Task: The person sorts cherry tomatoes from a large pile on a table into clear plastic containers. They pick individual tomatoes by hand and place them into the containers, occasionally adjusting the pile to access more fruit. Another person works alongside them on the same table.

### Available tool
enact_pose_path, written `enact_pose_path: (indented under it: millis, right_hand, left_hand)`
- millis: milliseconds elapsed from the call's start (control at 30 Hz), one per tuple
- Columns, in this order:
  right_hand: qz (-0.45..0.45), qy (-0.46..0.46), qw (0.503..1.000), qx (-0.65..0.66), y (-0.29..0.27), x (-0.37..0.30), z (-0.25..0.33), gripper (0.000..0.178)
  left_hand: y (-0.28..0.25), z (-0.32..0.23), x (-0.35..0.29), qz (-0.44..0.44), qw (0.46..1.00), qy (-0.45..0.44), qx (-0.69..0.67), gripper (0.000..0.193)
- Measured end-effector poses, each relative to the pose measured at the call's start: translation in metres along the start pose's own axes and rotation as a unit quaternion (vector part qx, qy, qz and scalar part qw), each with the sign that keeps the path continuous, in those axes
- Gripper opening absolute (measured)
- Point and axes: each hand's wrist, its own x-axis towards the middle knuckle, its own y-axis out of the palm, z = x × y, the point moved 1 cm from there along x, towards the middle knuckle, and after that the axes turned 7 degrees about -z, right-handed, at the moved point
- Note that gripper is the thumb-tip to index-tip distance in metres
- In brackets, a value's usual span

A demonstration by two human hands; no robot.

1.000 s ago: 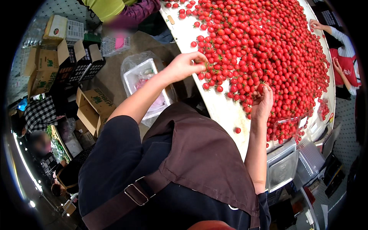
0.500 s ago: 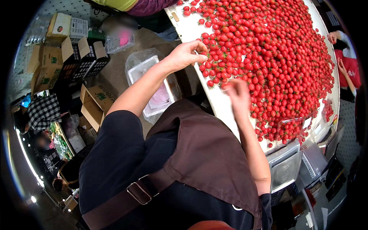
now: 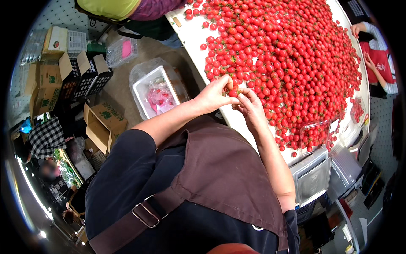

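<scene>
Just off the near edge of a heap of cherry tomatoes, my two hands meet. Between them is one red cherry tomato (image 3: 233,92). Thumb and forefinger of my left hand (image 3: 215,96) close round its left side. My right hand (image 3: 251,109) is bent, its thumb and fingertips pinched against the right side of that tomato; the lower fingers are partly hidden. Loose red cherry tomatoes (image 3: 292,55), many with green stems, cover most of the white table (image 3: 195,44). A clear plastic clamshell box (image 3: 315,133) with tomatoes in it stands at the heap's near right end.
Left of the table sits a white foam box (image 3: 140,93) in clear plastic, with a pinkish bag inside. Cardboard cartons (image 3: 103,127) and black crates (image 3: 86,78) stand farther left. Clear lids and trays (image 3: 313,180) are stacked at right. Co-workers' hands (image 3: 370,61) show across the table.
My right hand has come left from over the tomatoes to meet my left hand. My left hand has drawn back slightly from the heap, now with a tomato. The view has shifted a little.
</scene>
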Motion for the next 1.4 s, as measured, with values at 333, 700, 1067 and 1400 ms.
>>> enact_pose_path:
  millis: [333,700,1067,1400]
  right_hand:
    - [-0.017,-0.013,0.993,0.116,-0.033,-0.009,0.003,0.027]
    - [-0.059,-0.063,0.974,0.210,-0.107,-0.050,0.011,0.025]
    - [-0.059,-0.055,0.976,0.201,-0.112,-0.053,0.005,0.031]
    - [-0.070,-0.051,0.979,0.184,-0.103,-0.052,0.007,0.031]
  left_hand:
    - [0.028,-0.009,0.012,0.044,0.992,-0.077,-0.088,0.013]
    - [-0.011,0.031,0.082,-0.181,0.902,0.037,0.390,0.038]
    - [-0.034,0.054,0.091,-0.083,0.966,0.045,0.242,0.034]
    - [-0.082,0.062,0.103,-0.163,0.977,-0.053,0.125,0.040]
